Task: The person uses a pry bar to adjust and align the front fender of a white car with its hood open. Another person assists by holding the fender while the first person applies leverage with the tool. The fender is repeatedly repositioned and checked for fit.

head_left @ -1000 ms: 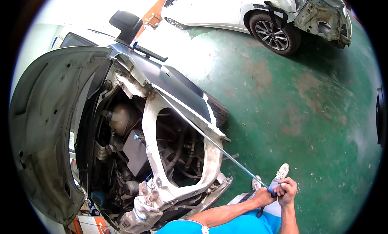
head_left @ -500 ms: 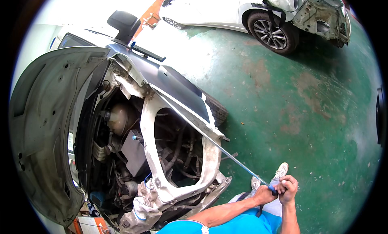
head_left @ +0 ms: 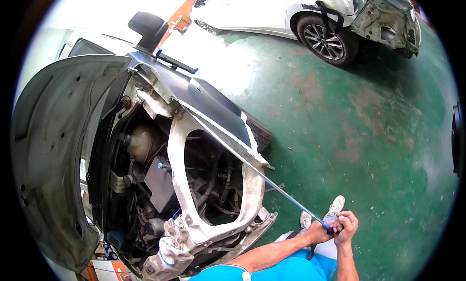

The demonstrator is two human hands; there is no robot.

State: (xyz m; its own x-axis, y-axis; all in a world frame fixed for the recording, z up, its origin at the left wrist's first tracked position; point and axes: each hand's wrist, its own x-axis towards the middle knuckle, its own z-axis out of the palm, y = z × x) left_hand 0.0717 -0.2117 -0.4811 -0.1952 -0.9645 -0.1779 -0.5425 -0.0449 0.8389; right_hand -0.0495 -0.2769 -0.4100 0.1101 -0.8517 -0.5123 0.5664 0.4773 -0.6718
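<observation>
Both my hands are together at the lower right, in front of my blue shirt. My left hand is closed round the near end of a long thin straight rod or strip, pale grey with a blue end. My right hand has its fingers curled over that blue end, beside the left. From my hands the rod slants up and left, along the edge of a white fender frame on the open-bonneted vehicle. Its far end is hard to tell from the panel edge near the bonnet hinge.
The raised bonnet stands at the left, over the engine bay with its pale round reservoir. Dirty work gloves lie on the front frame. Beyond the green floor is a damaged white car.
The view has shifted very slightly. Both hands keep the same hold on the rod, almost unmoved.
</observation>
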